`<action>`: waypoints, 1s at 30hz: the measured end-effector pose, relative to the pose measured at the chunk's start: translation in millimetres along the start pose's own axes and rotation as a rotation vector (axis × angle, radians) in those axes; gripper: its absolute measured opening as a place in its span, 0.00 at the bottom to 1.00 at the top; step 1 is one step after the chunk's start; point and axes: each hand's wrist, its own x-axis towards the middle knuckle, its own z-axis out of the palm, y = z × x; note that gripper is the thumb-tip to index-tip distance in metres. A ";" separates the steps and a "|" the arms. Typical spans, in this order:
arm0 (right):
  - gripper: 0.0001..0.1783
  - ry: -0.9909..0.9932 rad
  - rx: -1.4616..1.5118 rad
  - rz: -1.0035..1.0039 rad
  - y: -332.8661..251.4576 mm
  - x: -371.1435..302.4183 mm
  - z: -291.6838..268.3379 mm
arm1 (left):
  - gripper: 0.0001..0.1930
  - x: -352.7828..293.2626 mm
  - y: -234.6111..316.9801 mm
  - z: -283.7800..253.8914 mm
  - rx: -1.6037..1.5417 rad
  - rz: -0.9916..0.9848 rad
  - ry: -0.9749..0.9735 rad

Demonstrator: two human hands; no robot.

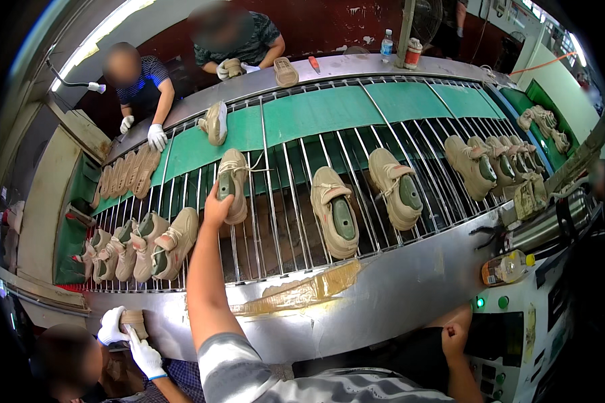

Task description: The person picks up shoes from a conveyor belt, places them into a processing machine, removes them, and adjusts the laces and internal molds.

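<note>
My left hand (220,205) reaches across the bar conveyor and grips a beige lace-up shoe (233,166) by its heel end. A thumb lies at the shoe's green-lined opening, and a loose lace trails off its right side. Two more beige shoes, one (334,215) nearer and one (395,185) farther right, rest on the bars. Left of my forearm, several beige shoes (175,245) stand close together in a row. Down by the table's front edge, my right hand (455,339) is closed in a loose fist, with nothing visible in it.
Metal bars (275,221) and green sheeting (309,111) make up the conveyor. Soles (124,171) lie at left; another shoe row (474,164) stands at right. A bottle (507,267) sits near the control panel (511,336). Gloved co-workers work across and at lower left.
</note>
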 end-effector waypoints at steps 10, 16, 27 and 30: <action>0.03 -0.001 -0.036 0.027 2.0 -17.5 -1.1 | 0.46 -20.1 59.8 67.6 0.355 0.021 0.091; 0.02 0.054 -0.082 -0.040 -14.1 -41.3 -14.5 | 0.26 -18.1 62.1 -4.2 -0.686 -0.474 -0.057; 0.18 -0.260 0.457 -0.166 -98.2 -33.7 -6.1 | 0.30 -243.5 81.8 25.5 -1.390 -0.386 -0.301; 0.41 -0.439 0.888 -0.084 -129.9 -15.0 -7.7 | 0.37 -322.8 205.7 56.7 -1.360 -0.229 -0.565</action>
